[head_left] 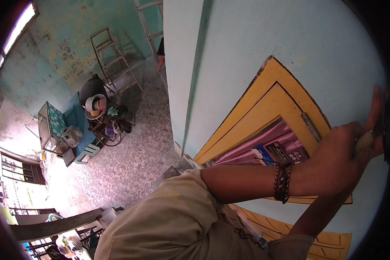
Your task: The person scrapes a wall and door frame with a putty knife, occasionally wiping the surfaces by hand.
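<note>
My left hand [336, 162], with a dark braided bracelet on its wrist, is closed around the pale handle [364, 143] of a tool at the right edge. My right hand [377, 146] is mostly hidden behind it, at the same handle. One stretched finger points upward beside the wall. A dark part [389, 125] of the tool fades into the black image border, so its kind does not show. Both hands are close to the pale blue wall [333, 73], beside a yellow wooden frame [264, 78] with a hinge.
Behind the frame hang a purple curtain [273, 134] and printed cards [286, 151]. Below, on the speckled floor [138, 147], stand a stepladder [117, 58], a basin [95, 104] and a glass-sided case [47, 125]. Part of another person's arm [161, 56] shows by a second ladder [149, 26].
</note>
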{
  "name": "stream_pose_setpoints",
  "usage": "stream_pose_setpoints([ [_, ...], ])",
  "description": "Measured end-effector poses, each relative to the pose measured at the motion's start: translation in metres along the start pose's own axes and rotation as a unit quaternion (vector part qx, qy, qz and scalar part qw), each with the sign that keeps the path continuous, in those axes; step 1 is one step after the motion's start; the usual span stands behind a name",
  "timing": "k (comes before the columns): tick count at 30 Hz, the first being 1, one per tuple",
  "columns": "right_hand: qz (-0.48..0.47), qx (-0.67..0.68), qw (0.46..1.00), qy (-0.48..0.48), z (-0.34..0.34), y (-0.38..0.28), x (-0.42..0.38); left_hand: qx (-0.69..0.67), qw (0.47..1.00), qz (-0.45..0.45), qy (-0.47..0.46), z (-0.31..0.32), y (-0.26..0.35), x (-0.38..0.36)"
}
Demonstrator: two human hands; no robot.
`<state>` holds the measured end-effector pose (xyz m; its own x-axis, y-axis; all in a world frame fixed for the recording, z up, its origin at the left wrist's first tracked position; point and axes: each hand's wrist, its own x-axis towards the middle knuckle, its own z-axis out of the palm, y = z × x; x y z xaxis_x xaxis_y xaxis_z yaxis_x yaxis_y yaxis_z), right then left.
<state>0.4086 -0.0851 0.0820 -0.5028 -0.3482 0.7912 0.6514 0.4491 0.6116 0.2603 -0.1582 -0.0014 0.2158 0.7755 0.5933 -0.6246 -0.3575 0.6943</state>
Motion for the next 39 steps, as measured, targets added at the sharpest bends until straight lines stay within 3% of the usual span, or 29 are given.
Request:
stream_pose_setpoints([
  [3, 0.065, -0.200, 0.966, -0.151, -0.014, -0.001, -0.007, 0.001, 1.000, -0.006, -0.007, -0.001, 0.000, -0.001],
  [8, 0.033, -0.051, 0.997, -0.051, -0.008, -0.007, -0.004, -0.002, 1.000, -0.016, -0.004, 0.000, -0.001, -0.001],
  [11, 0.058, -0.004, 0.997, -0.041, -0.007, -0.007, -0.007, -0.011, 1.000, -0.023, 0.004, 0.001, 0.000, -0.002],
  [14, 0.134, 0.075, 0.987, -0.038, -0.010, -0.010, -0.012, -0.019, 0.999, -0.033, 0.008, 0.002, 0.003, -0.005],
  [18, 0.277, 0.228, 0.933, -0.011, -0.015, -0.013, -0.015, -0.008, 0.999, -0.035, 0.005, 0.003, 0.002, -0.006],
  [23, 0.341, 0.206, 0.917, 0.013, -0.009, -0.041, -0.004, -0.023, 0.998, -0.053, 0.024, 0.007, -0.002, -0.008],
  [25, 0.332, 0.142, 0.933, -0.006, -0.010, -0.033, -0.004, -0.015, 0.998, -0.050, 0.024, 0.007, -0.006, -0.007],
  [27, 0.176, 0.010, 0.982, -0.067, -0.012, -0.011, -0.008, 0.004, 0.999, -0.051, 0.015, 0.006, -0.006, -0.007],
  [31, 0.120, 0.066, 0.989, -0.053, -0.017, 0.012, -0.016, -0.029, 0.998, -0.045, 0.012, 0.010, -0.019, -0.005],
  [35, -0.042, -0.074, 0.996, 0.025, 0.004, -0.005, -0.005, -0.051, 0.998, -0.032, 0.007, 0.009, -0.029, -0.003],
  [39, 0.012, -0.076, 0.997, 0.030, 0.005, -0.005, -0.016, -0.026, 0.999, -0.018, -0.020, -0.007, -0.023, -0.004],
])
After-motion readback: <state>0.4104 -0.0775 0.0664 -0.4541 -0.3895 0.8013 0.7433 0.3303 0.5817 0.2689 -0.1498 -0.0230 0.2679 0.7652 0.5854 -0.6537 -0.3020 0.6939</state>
